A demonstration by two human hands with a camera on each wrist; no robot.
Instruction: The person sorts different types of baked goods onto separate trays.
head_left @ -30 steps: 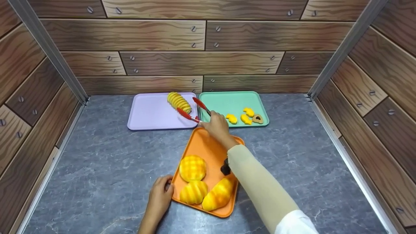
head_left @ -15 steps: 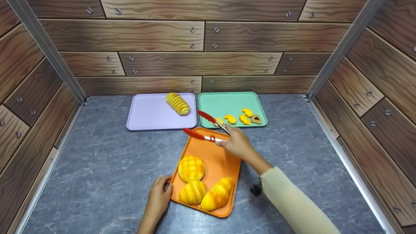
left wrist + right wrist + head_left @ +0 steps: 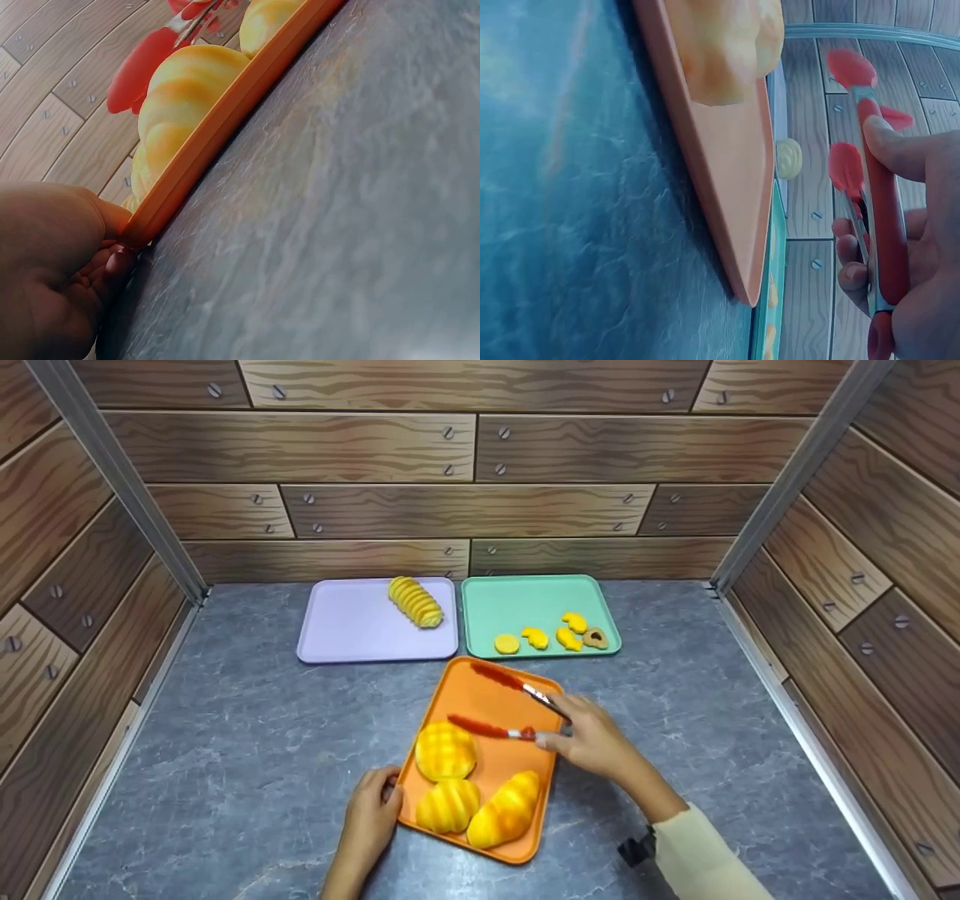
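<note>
My right hand [image 3: 596, 739] grips a pair of red-tipped tongs [image 3: 885, 210], their arms spread apart with nothing between the tips. They hang over the orange tray [image 3: 499, 690], which lies at an angle at the front. On that tray sit a round bun with a grid pattern [image 3: 445, 751], a ridged roll [image 3: 448, 805] and a longer croissant-shaped bread [image 3: 505, 810]. My left hand [image 3: 371, 810] holds the tray's left edge near its front corner. In the left wrist view its thumb [image 3: 112, 217] lies at the rim, with the other fingers curled below.
Behind, a lilac tray [image 3: 345, 622] carries a ridged, twisted bread [image 3: 416, 602]. Beside it a green tray [image 3: 517, 604] holds a round yellow biscuit [image 3: 507, 644], several small yellow pieces and a brown biscuit [image 3: 595, 638]. Wood-patterned walls [image 3: 375, 450] enclose the grey table [image 3: 225, 735].
My right hand has drawn the spread tongs back from the twisted bread on the lilac tray, toward me and to the right, over the orange tray. The left hand stays put.
</note>
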